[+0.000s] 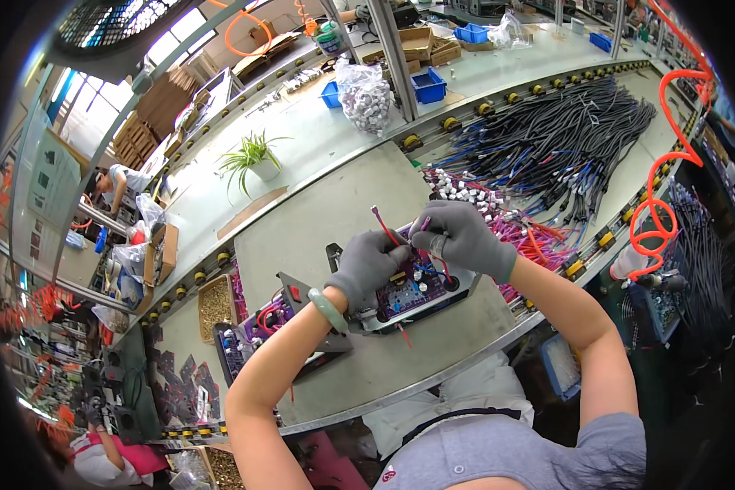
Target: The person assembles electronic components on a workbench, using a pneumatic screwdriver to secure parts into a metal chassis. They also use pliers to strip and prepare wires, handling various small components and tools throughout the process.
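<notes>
The left hand's [371, 268] grip is clamped on a red wire [387, 227], the right hand's [467, 238] on a reddish wire end [425, 223] (whether they're one wire, I can't tell), above the purple circuit board [402, 302], near on the worktop [335, 208].

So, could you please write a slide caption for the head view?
Grey-gloved left hand and grey-gloved right hand, close together at a thin red wire above a purple circuit board.

Room fwd of L hand [369, 263] over bench [327, 214]; cables [559, 131] block fwd-R.
</notes>
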`<state>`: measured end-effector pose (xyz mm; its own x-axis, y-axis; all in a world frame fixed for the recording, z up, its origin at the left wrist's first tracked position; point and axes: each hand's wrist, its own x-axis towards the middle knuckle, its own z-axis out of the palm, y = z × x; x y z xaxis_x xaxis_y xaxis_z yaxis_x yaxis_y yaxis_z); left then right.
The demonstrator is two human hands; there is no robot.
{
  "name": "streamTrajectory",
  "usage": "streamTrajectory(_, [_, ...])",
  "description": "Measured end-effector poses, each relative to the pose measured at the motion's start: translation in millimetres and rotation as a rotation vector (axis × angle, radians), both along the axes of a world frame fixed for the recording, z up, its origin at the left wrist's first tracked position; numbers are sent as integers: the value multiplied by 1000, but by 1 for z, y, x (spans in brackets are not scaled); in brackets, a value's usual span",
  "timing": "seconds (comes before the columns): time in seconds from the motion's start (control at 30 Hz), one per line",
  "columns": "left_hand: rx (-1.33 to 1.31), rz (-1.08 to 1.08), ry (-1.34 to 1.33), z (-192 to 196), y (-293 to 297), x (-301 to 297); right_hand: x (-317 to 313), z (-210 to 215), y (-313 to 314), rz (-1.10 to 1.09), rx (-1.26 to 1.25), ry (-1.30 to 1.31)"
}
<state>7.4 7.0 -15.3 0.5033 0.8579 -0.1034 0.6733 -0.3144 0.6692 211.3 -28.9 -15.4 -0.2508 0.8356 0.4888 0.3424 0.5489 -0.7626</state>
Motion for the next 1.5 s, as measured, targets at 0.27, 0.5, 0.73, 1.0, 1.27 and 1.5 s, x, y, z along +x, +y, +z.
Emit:
streamTrajectory(0.27, [48,-21,80,5,-4,3,2,-3,1,-19,48,10])
streamTrajectory(0.5, [352,-190,408,19,-13,24,1,-5,5,-30,48,-28])
streamTrajectory(0.73, [370,-267,263,12,-8,12,5,-5,4,-23,53,-50])
streamTrajectory(1.0, [463,-305,520,8,-5,27,1,-7,7,-14,16,17])
streamTrajectory(1.27, [423,-349,611,17,-7,32,0,-10,3,-15,-30,123])
streamTrajectory(1.5, [243,-217,247,26,-5,9,2,-6,-11,-117,-29,247])
